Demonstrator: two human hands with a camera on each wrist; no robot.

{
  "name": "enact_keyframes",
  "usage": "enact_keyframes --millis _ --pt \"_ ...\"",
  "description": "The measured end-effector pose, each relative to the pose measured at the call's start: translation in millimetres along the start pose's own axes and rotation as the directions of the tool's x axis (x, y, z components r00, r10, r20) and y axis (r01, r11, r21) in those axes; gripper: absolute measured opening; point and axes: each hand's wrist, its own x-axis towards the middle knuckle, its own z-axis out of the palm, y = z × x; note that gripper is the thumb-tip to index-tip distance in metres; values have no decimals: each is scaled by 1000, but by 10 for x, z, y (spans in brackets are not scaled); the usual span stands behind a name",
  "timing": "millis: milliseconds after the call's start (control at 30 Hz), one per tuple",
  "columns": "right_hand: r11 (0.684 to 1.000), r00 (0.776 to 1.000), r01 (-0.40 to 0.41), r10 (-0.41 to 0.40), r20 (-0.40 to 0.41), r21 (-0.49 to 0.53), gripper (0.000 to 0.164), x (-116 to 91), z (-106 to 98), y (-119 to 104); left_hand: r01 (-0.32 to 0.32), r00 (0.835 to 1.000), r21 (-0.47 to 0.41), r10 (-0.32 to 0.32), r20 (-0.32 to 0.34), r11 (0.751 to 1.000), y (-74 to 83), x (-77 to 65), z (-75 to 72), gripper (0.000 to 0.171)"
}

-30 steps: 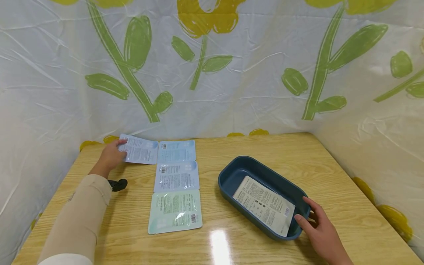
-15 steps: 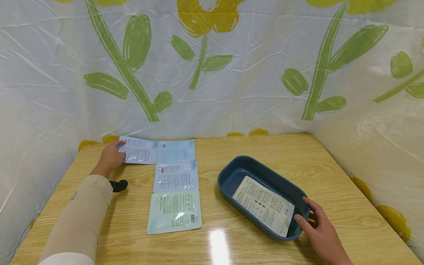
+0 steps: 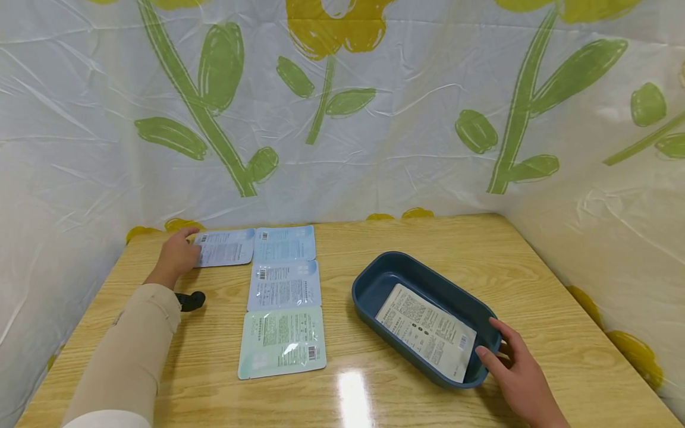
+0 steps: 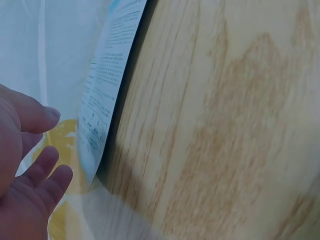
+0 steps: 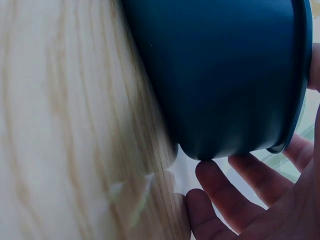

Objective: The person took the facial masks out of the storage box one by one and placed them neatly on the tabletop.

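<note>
A: Head view, what am I logging?

B: From here I have the left hand (image 3: pixel 179 252) at the outer edge of the far-left lavender sachet (image 3: pixel 225 248), lying on the table (image 3: pixel 546 297) beside the light-blue sachet (image 3: pixel 285 243). The right hand (image 3: pixel 515 371) has its fingers clamped on the near end of the navy tray (image 3: pixel 387 291), white printed packet (image 3: pixel 428 333) inside.

A: Left wrist?

B: I read thumb and fingers apart, clear of the sachet.

A: Right wrist?

B: I see fingers against the tray's outer wall.
</note>
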Motion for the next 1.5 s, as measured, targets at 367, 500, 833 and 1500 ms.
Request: enact_keyframes --millis 367,500,833,1500 --pt "999 1000 -19 19 8 -27 74 15 -7 17 -84 996 -110 87 26 990 154 -82 9 59" --pt "999 1000 -29 29 10 -22 74 15 1 25 -136 988 -166 146 46 977 229 -100 41 60" --pt "999 999 -35 35 17 -26 74 23 -9 29 -197 973 -264 220 63 944 520 -192 166 62" --pt "1000 1000 -20 21 19 -24 74 31 -12 30 -394 846 -430 503 175 812 1498 -606 739 57"
